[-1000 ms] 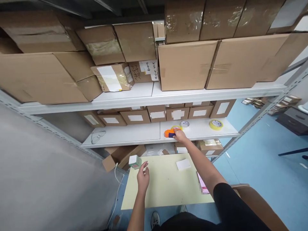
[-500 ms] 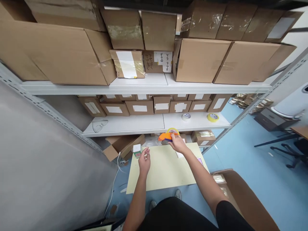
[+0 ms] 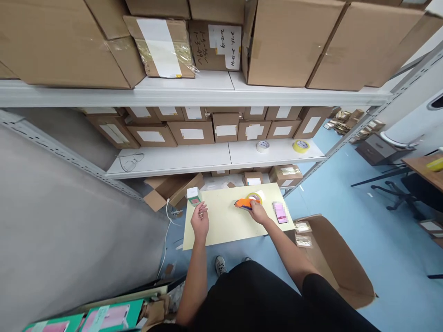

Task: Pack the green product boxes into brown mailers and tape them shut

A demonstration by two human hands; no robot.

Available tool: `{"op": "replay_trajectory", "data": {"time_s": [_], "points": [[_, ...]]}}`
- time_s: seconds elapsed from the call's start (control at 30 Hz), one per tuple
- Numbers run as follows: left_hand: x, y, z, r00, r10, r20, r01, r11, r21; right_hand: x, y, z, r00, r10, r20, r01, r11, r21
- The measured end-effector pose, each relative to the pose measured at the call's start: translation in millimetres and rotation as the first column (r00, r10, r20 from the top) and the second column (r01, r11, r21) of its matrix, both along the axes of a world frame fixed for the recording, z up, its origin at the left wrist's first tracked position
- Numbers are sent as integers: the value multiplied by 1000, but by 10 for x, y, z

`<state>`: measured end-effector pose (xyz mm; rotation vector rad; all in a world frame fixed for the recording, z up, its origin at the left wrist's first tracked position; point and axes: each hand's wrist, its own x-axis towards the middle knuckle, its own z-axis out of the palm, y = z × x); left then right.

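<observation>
1. Orange plastic shows at the right hand [image 3: 258, 211]: its fingers are closed around a tape dispenser [image 3: 243, 203] with a dark blue lower part, the nose of which points to the left.
2. A yellow tape roll [image 3: 260, 199] sits at the dispenser, just beyond the gripping fingers and partly covered by them.
3. Dispenser and roll are over the right half of a pale yellow tabletop [image 3: 221, 226], toward its far edge; whether they touch the surface, I cannot tell.
4. The left hand [image 3: 200, 221] is half open, its fingers loosely curled and raised over the table's left side.
5. Just beyond those fingertips, a small white-and-green box [image 3: 194, 197] stands near the table's far left corner; whether a fingertip touches it is unclear.
6. A pink phone [image 3: 281, 215] lies near the right edge of the table, to the right of the dispenser and apart from it.
7. On the white shelf [image 3: 176, 159] behind the table, a white tape roll [image 3: 263, 150] and a second yellow roll [image 3: 301, 150] lie apart, in front of cardboard boxes [image 3: 197, 137] with white labels.
</observation>
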<state>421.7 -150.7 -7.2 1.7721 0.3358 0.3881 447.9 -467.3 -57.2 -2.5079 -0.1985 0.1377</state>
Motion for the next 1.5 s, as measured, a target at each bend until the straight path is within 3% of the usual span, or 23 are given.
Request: {"op": "replay_trajectory", "data": {"time_s": [0.13,0.27,0.4,0.5,0.67,0.77,0.93,1.07,1.17,1.3,1.5], "points": [[-174,-200,18,1000,26,-17,-25,1000,10,-156,-299,-375,972,-177,-156,181,983,14],[-429,-491,-99,997,1,-76,1,1000,21,-278,-625,-791,924,-278,-263,294,955,23],[-791,-757,-274,986,-5,-165,3,1000,-10,-341,-927,-1161,907,-279,-314,290,957,-11],[-1055,-836,-365,974,11,-225,-20,999,-39,-346,-1053,-1283,896,-261,-359,242,965,-97],[-1278,-811,-351,970,64,-236,-75,996,-40,-371,-1047,-1116,918,-253,-305,228,967,-114],[-1331,-796,-252,979,80,-188,-92,994,-54,-403,-910,-875,962,-203,-181,208,978,9],[-1722,-695,-11,976,153,-156,-162,986,-41,-393,-329,-334,997,69,-20,-62,970,234],[-2504,-480,139,960,254,-120,-263,963,-64,-586,497,176,951,307,38,-296,868,398],[-3315,-296,194,924,371,-93,-379,921,-87,-1097,1188,489,885,457,88,-435,747,503],[-4585,-112,181,820,570,-51,-570,805,-162,-2246,1992,665,750,648,134,-585,556,590],[-6644,-35,8,561,828,-25,-807,540,-237,-4171,2900,562,482,869,112,-749,342,567]]}}
